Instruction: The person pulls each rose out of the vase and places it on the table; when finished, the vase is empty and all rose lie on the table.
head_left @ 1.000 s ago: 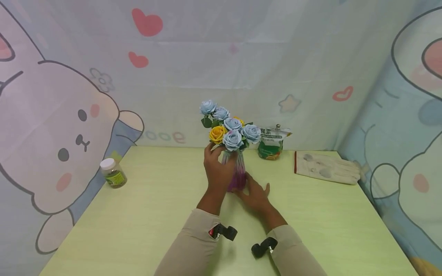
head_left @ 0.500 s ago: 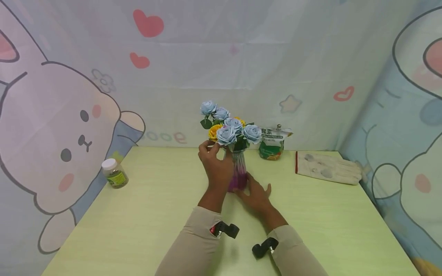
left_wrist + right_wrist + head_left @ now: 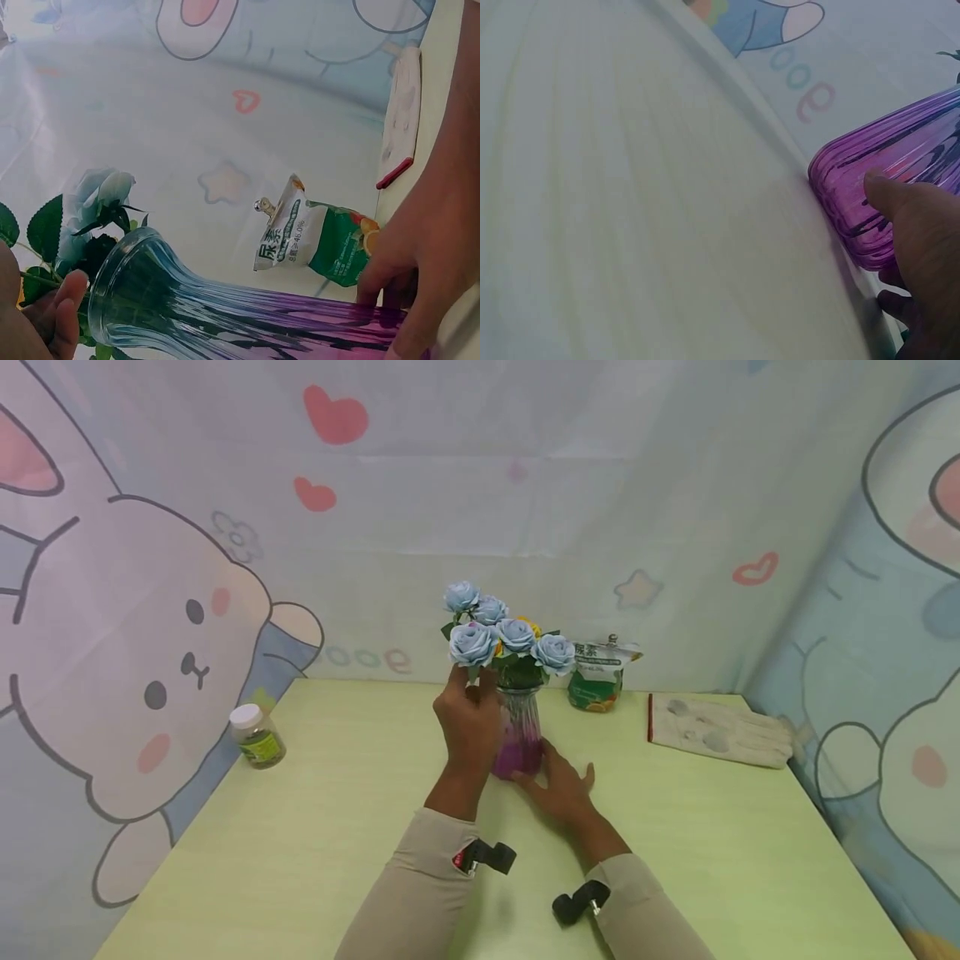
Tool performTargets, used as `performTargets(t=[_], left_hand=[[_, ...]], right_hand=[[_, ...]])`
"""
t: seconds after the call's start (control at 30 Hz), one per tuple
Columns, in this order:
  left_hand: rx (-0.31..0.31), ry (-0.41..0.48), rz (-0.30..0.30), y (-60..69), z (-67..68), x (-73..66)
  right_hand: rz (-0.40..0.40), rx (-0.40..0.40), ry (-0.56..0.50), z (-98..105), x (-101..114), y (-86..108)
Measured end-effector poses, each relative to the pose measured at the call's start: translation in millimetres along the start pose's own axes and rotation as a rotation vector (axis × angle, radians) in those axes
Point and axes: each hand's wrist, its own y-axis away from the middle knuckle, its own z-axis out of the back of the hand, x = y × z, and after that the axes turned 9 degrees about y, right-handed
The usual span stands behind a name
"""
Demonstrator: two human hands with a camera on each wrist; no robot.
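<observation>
A ribbed glass vase [image 3: 527, 720], clear at the top and purple at the base, stands upright on the table with light-blue roses [image 3: 517, 636] and partly hidden yellow roses [image 3: 531, 626] in it. Just left of the vase mouth, my left hand [image 3: 470, 722] pinches a blue rose [image 3: 473, 644] below its bloom. The left wrist view shows these fingers [image 3: 69, 300] at a stem beside the rim. Low on the vase, my right hand [image 3: 558, 789] holds the purple base; its thumb [image 3: 883, 191] lies against the glass in the right wrist view.
Behind the vase to the right stands a green and white bag [image 3: 596, 677] with a clip on top. A pale work glove [image 3: 720, 729] lies at the table's right. On the left is a white-capped bottle [image 3: 258, 737]. A printed curtain [image 3: 420, 510] hangs behind the table [image 3: 330, 827].
The blue rose in my left hand has moved left, from the front of the bunch to its left side, now covering the yellow rose there. My right hand stays at the vase base.
</observation>
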Motion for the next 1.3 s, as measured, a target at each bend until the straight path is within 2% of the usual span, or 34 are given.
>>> performTargets(t=[0.07,0.3,0.37,0.57,0.73,0.87,1.1,1.2,1.3], left_hand=[[0.025,0.040,0.033,1.5,1.0,0.8],[0.043,0.146,0.071,3.8,1.7,7.3],[0.049,0.145,0.076,4.1,3.0,10.2],[0.095,0.020,0.062,6.4,5.8,17.0],[0.084,-0.048,0.031,5.0,2.8,18.3],[0.083,-0.156,-0.041,5.4,-0.6,20.7],[0.091,-0.331,-0.220,7.1,-7.3,20.3],[0.095,-0.392,-0.251,5.9,-8.7,17.5],[0.104,-0.421,-0.244,5.1,-8.7,13.6]], right_hand=[[0.000,-0.001,0.000,-1,-2,0.9],[-0.009,0.014,-0.023,-1,-1,5.9],[-0.006,0.015,-0.024,-2,-1,6.5],[-0.013,0.028,-0.009,-2,-1,5.0],[-0.010,0.021,-0.012,1,1,3.0],[-0.009,0.017,-0.010,3,2,2.3],[-0.008,0.012,-0.027,2,2,1.7],[-0.002,0.010,-0.020,0,0,1.0],[-0.002,0.015,-0.010,0,-1,1.5]])
